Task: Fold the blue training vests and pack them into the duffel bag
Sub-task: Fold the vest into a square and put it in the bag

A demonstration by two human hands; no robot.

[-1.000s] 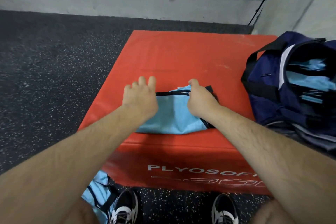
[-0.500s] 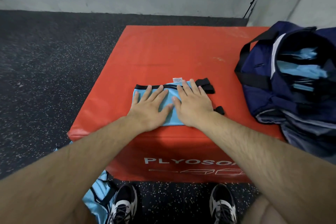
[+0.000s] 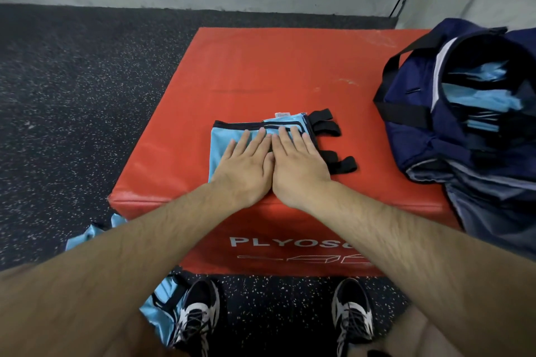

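A folded light blue training vest (image 3: 224,139) with black trim and black side straps lies near the front of the red foam box (image 3: 261,66). My left hand (image 3: 246,165) and my right hand (image 3: 298,165) press flat on it side by side, fingers straight, thumbs touching. To the right on the box stands the open navy duffel bag (image 3: 412,136), with folded blue vests (image 3: 487,95) showing inside. More blue vests (image 3: 159,307) lie on the floor by my left shoe.
The red box bears white lettering on its front face. Dark speckled rubber floor surrounds it, with a grey wall and a pipe behind. My two black and white shoes (image 3: 352,310) stand at the box's front.
Both hands went from pinching and folding the vest to lying flat on it, then slid together until they touch. The vest is now a smaller flat rectangle.
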